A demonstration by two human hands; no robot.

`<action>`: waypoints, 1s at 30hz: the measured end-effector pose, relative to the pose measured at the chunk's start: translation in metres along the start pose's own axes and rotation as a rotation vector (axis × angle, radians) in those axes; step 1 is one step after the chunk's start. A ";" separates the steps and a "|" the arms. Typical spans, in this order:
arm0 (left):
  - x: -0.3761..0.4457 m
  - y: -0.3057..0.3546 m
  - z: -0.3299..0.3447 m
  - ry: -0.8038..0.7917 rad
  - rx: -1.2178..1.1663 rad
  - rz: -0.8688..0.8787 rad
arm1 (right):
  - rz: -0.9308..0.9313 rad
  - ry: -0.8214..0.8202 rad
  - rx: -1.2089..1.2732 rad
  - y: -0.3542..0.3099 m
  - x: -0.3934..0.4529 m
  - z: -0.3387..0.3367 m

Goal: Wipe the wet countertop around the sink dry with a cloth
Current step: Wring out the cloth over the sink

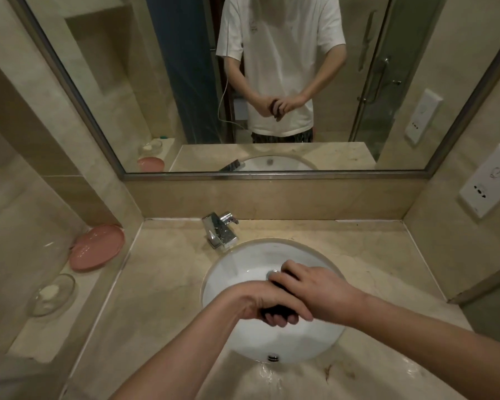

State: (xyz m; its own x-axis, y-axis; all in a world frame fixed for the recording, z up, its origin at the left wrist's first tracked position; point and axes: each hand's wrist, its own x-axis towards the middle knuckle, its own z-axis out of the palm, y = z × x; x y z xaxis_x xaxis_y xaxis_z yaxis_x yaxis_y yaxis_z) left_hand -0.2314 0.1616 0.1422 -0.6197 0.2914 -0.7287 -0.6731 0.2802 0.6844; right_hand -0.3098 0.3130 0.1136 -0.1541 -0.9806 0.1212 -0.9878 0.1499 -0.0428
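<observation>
Both hands, left and right, grip a mostly hidden dark cloth above the sink; faucet behind, pink dish left.

One sink, one faucet, two dishes.

Chrome faucet up and left of the fingers, at the back wall. Pink dish far left of the fingers on a side ledge; clear glass dish holding a pale soap just nearer. Wall mirror beyond. White socket plate far right.
</observation>
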 end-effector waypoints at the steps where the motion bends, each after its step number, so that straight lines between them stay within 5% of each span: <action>1: 0.001 0.002 -0.003 0.023 0.039 -0.017 | 0.002 -0.020 -0.026 0.003 0.005 -0.001; 5: 0.015 0.001 -0.003 0.273 0.151 -0.025 | 0.083 -0.077 -0.234 0.008 0.024 0.003; 9: 0.031 -0.007 -0.002 0.575 0.160 -0.001 | 0.253 -0.312 -0.229 0.002 0.042 -0.001; 11: 0.030 -0.008 -0.003 0.599 0.080 0.033 | 0.233 -0.158 -0.224 0.005 0.042 0.001; 13: 0.023 -0.009 -0.014 0.486 -0.156 0.104 | 0.169 0.020 -0.053 0.018 0.031 0.006; 16: 0.005 -0.007 -0.033 0.076 -0.482 0.166 | -0.027 0.204 -0.005 0.030 0.011 0.009; 20: -0.003 -0.006 -0.027 -0.438 -0.368 0.144 | -0.160 0.422 -0.007 0.016 0.025 -0.002; 22: -0.005 -0.006 -0.025 -0.565 -0.359 0.120 | -0.218 0.429 -0.081 0.011 0.031 -0.018; 30: 0.011 -0.013 -0.016 0.099 0.127 -0.069 | -0.109 -0.189 -0.256 0.002 0.036 -0.007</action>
State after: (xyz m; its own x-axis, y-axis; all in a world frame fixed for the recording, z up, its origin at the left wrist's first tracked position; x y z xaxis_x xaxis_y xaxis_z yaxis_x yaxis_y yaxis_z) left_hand -0.2357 0.1464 0.1247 -0.6146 0.1781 -0.7685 -0.6630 0.4112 0.6255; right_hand -0.3174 0.2790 0.1249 -0.0639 -0.9951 -0.0760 -0.9758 0.0463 0.2135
